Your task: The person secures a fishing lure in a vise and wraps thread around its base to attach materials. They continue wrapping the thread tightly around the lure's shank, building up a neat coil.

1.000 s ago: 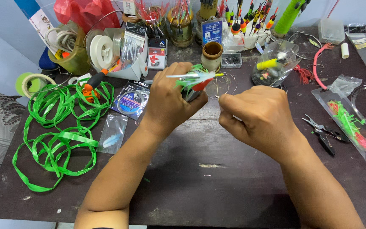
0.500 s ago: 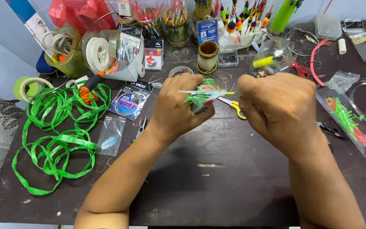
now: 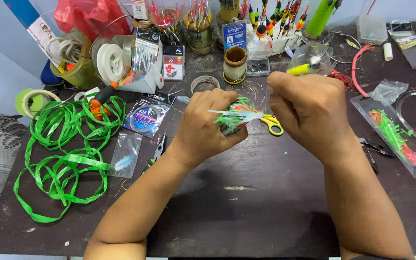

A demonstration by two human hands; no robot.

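Green ribbon, yellow scissors, dk table.

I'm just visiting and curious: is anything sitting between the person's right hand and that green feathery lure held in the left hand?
Nothing visible does. The left hand grips the green feathery lure, and the right hand is raised just beside it with only an open gap between. The yellow-handled scissors lie on the table beneath that gap, not in it.

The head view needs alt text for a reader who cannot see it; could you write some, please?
Over a dark table, the left hand grips a green-and-white fringed lure while the right hand is clenched beside it. Green ribbon lies coiled left.
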